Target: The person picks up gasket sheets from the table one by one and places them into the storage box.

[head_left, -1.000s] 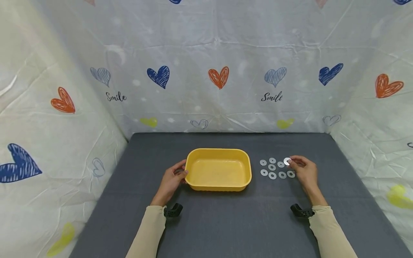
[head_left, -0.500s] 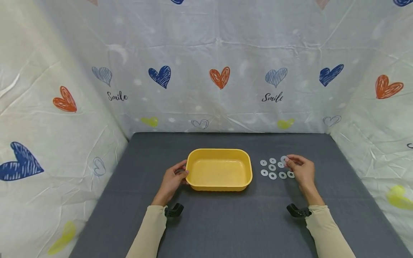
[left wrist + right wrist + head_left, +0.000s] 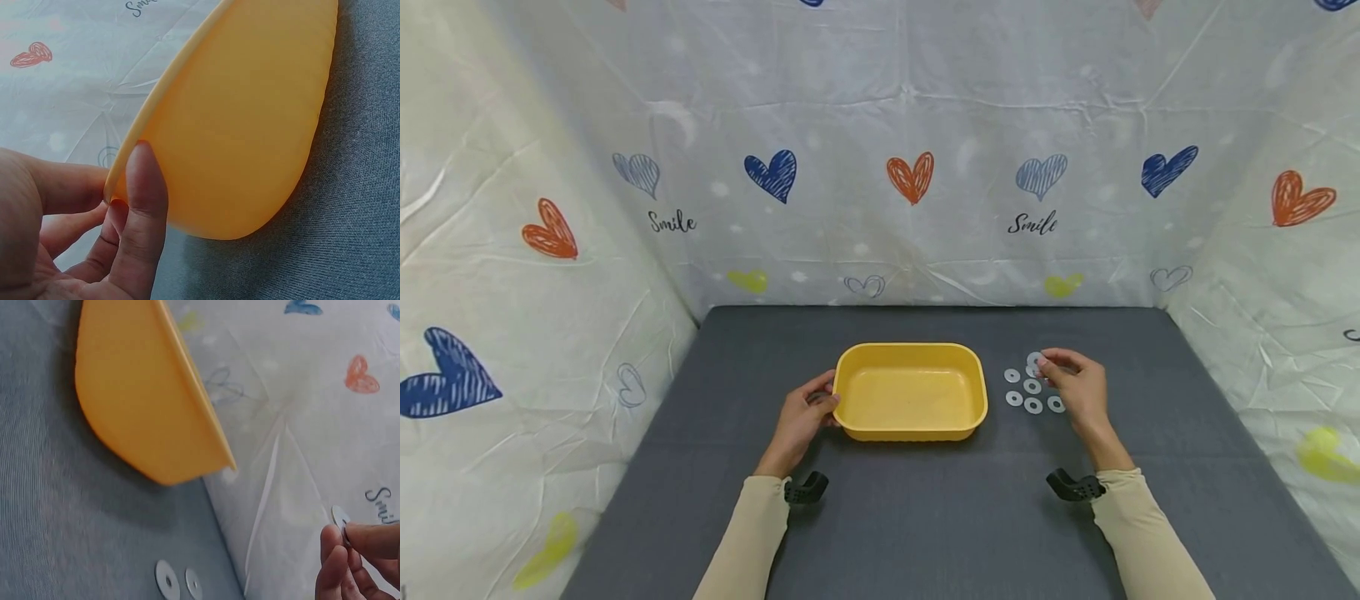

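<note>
A yellow plastic tub (image 3: 910,393) stands on the dark grey tabletop. At its left end my left hand (image 3: 801,421) pinches the rim, and the left wrist view has the thumb (image 3: 147,200) against the wall with fingers round the other side. To the right of the tub, my right hand (image 3: 1078,387) holds a flat metal washer (image 3: 1033,359) between thumb and fingertips, raised above the table. Several more washers (image 3: 1032,387) lie loosely in rows below it, some partly hidden by the hand. The right wrist view shows the pinched washer (image 3: 338,516) tilted nearly on edge.
Dark grey cloth (image 3: 917,517) covers the table. A pale curtain (image 3: 970,100) printed with hearts hangs behind the table and along both sides. Each wrist wears a black band-mounted device (image 3: 805,488).
My right hand has moved left with the pinched washer, from the right end of the washer group toward the tub. The left hand keeps its hold and the tub stays put.
</note>
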{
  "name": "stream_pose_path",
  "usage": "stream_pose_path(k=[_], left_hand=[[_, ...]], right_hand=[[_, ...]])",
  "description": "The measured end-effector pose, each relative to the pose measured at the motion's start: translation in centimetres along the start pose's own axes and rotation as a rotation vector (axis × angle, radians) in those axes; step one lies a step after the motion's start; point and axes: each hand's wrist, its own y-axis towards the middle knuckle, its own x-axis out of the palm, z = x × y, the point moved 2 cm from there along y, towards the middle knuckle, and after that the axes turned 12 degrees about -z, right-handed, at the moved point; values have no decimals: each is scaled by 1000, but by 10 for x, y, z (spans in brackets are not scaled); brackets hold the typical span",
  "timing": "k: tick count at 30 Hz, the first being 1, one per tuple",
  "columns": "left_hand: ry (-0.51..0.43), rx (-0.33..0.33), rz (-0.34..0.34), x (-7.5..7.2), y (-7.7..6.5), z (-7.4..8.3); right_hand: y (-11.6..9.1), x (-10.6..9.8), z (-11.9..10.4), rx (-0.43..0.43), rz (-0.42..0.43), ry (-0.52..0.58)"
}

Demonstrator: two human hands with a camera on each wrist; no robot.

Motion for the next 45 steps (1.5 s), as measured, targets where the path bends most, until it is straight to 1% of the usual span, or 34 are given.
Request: stream_pose_path(k=[3,12,16,24,31,33,37,40,45], left_hand=[[-2,1,-2,0,0,0],[6,-8,7,0,-1,0],[7,-6,0,0,1,0],[2,-14,-10,-1,1,1],[1,-17,-9,-1,0,-1],[5,-12,-9,0,0,0],[13,-5,-8,0,-1,1],[16,-4,-9,0,0,1],[13,-12,-8,0,-1,1]], right_hand=[[-1,7,-4,-8,-32,40],[-2,30,-16,-25,-182,80],[-4,41,-21,-32,-225,117],[-4,60,-29,-19,-256,140],[-1,76,-35,-5,-265,176],[0,80,-36,-9,-281,185],[0,88,-39,-14,-321,239],[1,96,-40,2,-335,268],[0,108,-45,26,-343,280]])
